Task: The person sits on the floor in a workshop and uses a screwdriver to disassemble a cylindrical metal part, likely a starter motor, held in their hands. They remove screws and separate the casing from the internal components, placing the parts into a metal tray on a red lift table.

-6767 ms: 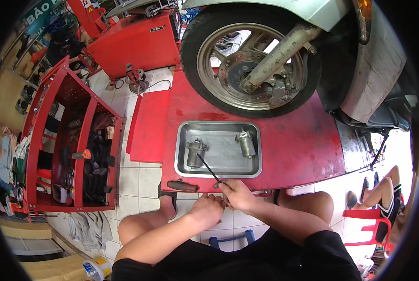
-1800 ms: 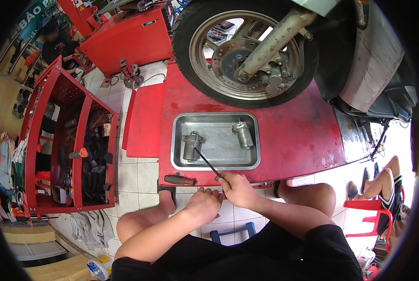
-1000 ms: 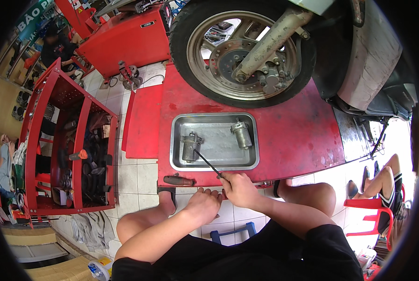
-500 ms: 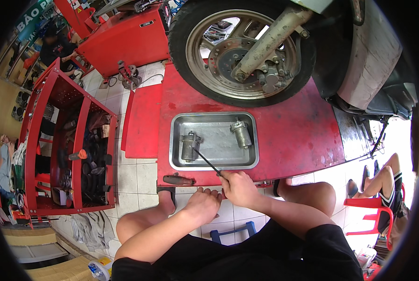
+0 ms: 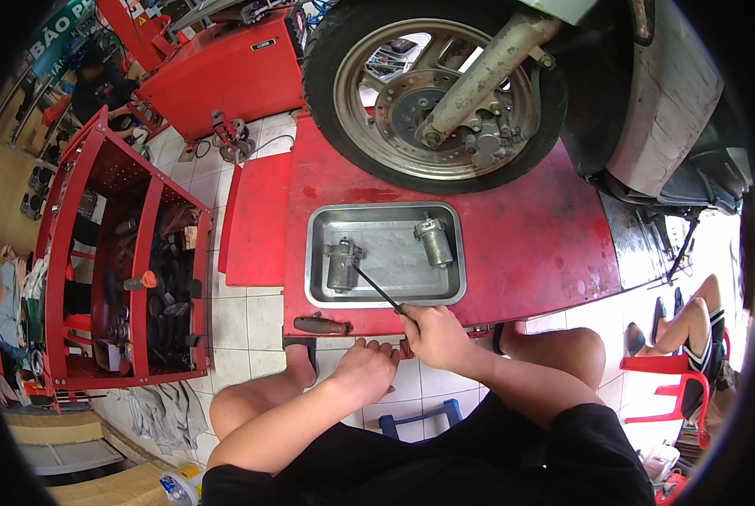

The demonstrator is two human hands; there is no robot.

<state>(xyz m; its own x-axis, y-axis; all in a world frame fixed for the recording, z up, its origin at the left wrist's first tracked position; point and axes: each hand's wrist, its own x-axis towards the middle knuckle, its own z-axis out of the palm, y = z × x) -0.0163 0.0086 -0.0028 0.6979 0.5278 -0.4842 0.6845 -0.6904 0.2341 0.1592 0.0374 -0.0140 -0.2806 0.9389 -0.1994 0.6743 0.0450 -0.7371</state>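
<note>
While right hand (image 5: 438, 336) grips rod (image 5: 377, 288) | cylinders (image 5: 340, 271) — in tray (image 5: 394, 251), beyond hands (image 5: 367, 369)

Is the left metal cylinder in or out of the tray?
In: the cylinder rests inside the tray, within its raised rim.

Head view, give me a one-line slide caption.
Right hand pointing a thin dark rod toward the left of two metal cylinders in a tray, near a motorbike wheel.
</note>
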